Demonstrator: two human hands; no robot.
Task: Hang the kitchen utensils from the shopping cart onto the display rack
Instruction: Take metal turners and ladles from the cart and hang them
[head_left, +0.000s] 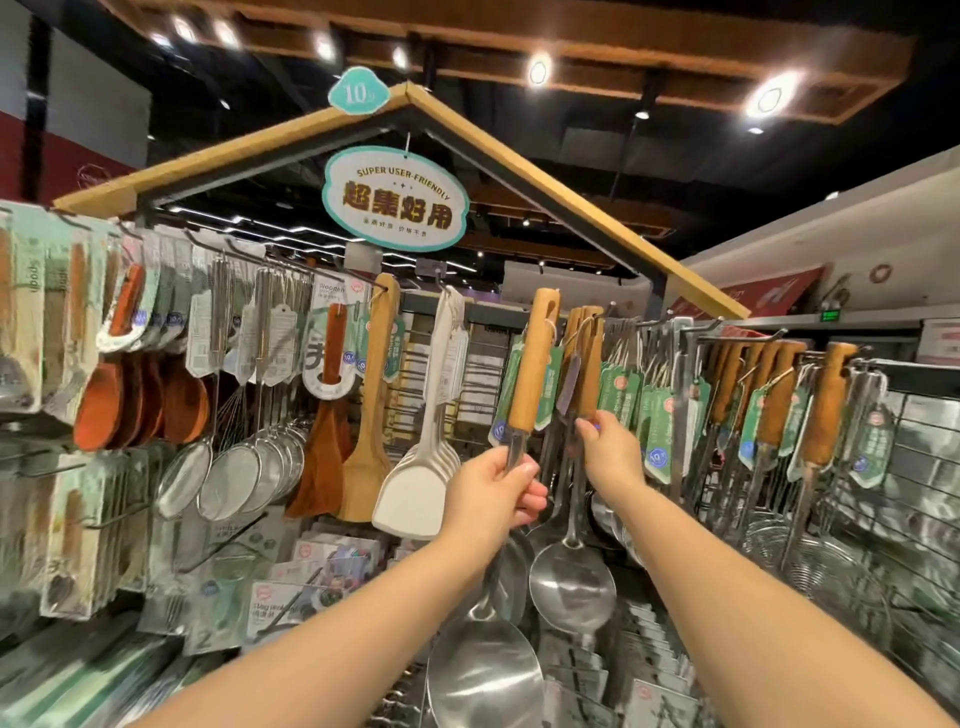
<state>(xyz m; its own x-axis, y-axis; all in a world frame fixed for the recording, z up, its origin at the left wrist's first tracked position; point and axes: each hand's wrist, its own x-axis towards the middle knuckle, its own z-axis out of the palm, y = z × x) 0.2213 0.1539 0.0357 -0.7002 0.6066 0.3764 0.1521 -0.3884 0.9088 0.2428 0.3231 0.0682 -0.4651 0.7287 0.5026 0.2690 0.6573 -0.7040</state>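
My left hand (496, 493) grips the metal shaft of a steel ladle (483, 670) with a wooden handle (532, 364), held upright so the handle top is level with the rack's hooks. My right hand (610, 449) pinches the lower end of the wooden handles of ladles hanging (584, 358) on a hook of the display rack (675, 325), just right of the held ladle. One hanging ladle bowl (571, 577) shows below my hands. The shopping cart is out of view.
Left of my hands hang white spatulas (415, 493), wooden spatulas (363, 457), mesh strainers (234, 478) and packaged spoons. More wooden-handled utensils (826, 400) hang to the right. A teal sign (395, 200) hangs under the wooden roof frame. Boxed goods lie on the shelf below.
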